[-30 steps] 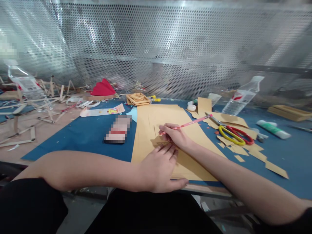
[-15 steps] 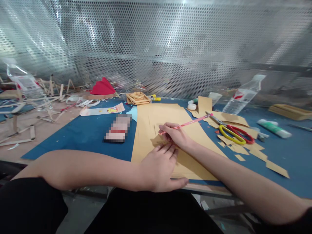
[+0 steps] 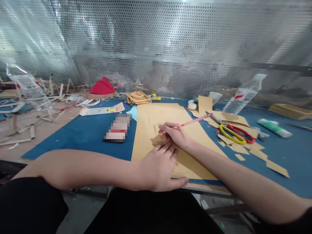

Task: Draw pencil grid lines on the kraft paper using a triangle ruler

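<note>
- At the centre of the frame, the right hand (image 3: pixel 175 134) is pinching a pink pencil (image 3: pixel 192 122) between thumb and fingers, its far end slanting toward the right.
- The left hand (image 3: pixel 158 169) is lying palm down at lower centre, gripping nothing, its fingers close together and its thumb spreading away.
- Both hands are resting over the tan paper (image 3: pixel 168 112), which is stretching from the middle of the frame down to the table edge.
- The step in hand seems to be drawing or marking: faint lines are showing near the pencil's lower end, though whether the tip is touching is too small to tell.
- The next move is probably calling for light, steady pencil pressure, with the left palm bracing the paper against slipping.
</note>
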`<action>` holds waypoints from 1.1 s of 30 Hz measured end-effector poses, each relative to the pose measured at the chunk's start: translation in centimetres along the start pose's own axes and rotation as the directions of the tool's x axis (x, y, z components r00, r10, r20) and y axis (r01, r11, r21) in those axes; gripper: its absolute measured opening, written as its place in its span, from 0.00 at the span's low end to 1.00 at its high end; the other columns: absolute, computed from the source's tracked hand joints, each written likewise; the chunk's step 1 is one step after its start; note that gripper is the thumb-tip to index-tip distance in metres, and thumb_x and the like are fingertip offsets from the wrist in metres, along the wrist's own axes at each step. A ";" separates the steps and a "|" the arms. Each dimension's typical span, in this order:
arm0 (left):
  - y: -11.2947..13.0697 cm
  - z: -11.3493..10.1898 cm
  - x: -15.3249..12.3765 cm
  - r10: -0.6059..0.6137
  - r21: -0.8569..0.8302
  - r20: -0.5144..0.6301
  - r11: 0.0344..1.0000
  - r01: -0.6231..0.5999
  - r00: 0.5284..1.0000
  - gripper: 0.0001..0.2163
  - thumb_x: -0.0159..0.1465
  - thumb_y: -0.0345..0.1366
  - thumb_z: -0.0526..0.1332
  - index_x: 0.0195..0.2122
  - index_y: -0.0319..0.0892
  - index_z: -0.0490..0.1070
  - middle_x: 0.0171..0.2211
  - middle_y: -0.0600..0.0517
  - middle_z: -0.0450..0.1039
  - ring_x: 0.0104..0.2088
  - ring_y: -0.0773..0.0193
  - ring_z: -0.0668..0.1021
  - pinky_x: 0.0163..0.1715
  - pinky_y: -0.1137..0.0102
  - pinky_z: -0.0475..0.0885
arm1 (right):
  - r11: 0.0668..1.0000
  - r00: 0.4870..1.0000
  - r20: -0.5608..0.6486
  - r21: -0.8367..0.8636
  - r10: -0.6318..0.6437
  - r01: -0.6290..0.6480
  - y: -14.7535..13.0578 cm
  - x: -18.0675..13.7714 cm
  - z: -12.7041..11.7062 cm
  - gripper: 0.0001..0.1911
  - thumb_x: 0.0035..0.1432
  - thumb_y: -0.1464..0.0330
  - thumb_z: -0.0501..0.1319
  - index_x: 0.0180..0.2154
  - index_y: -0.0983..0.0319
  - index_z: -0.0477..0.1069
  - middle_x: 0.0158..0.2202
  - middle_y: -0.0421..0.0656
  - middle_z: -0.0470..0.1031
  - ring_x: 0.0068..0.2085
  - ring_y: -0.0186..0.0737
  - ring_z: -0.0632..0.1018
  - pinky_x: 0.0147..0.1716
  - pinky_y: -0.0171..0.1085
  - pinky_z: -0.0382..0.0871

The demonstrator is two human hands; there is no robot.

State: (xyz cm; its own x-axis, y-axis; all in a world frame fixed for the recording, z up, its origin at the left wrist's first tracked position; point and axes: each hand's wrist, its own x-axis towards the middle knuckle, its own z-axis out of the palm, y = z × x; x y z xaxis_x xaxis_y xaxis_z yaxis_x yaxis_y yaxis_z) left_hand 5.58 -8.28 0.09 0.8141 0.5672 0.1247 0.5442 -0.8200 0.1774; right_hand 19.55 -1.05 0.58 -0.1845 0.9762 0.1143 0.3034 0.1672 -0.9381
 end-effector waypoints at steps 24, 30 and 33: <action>-0.2 0.3 0.0 -0.001 -0.027 -0.015 1.000 0.001 1.000 0.38 0.65 0.56 0.47 0.63 0.24 0.50 0.63 0.33 0.50 0.65 0.49 0.53 0.63 0.60 0.44 | 0.988 0.991 -0.112 -0.144 -0.078 0.061 -0.4 -0.3 -0.5 0.05 0.44 0.73 0.60 0.22 0.62 0.63 0.18 0.35 0.66 0.22 0.31 0.66 0.20 0.31 0.56; -0.3 0.3 0.1 0.008 -0.033 -0.014 0.999 -0.009 1.000 0.38 0.65 0.55 0.48 0.63 0.25 0.48 0.64 0.34 0.48 0.65 0.48 0.52 0.64 0.59 0.43 | 0.982 0.983 -0.147 -0.173 -0.105 0.079 0.3 -0.3 0.1 0.13 0.41 0.74 0.60 0.17 0.61 0.54 0.16 0.32 0.56 0.20 0.28 0.58 0.18 0.30 0.51; -0.3 0.3 0.1 0.009 -0.034 -0.010 0.999 -0.009 1.000 0.38 0.65 0.55 0.48 0.63 0.25 0.48 0.64 0.34 0.49 0.64 0.47 0.52 0.63 0.59 0.44 | 0.984 0.987 -0.130 -0.167 -0.090 0.068 0.5 -0.2 0.3 0.12 0.40 0.75 0.59 0.17 0.61 0.55 0.15 0.31 0.56 0.20 0.28 0.60 0.18 0.30 0.52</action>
State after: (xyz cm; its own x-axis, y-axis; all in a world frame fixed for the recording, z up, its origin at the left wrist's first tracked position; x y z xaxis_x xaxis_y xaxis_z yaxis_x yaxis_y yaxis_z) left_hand 5.62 -8.02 -0.25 0.8167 0.5608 0.1360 0.5295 -0.8220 0.2095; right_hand 19.48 -1.24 0.02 -0.0877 0.9668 0.2400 0.4418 0.2536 -0.8605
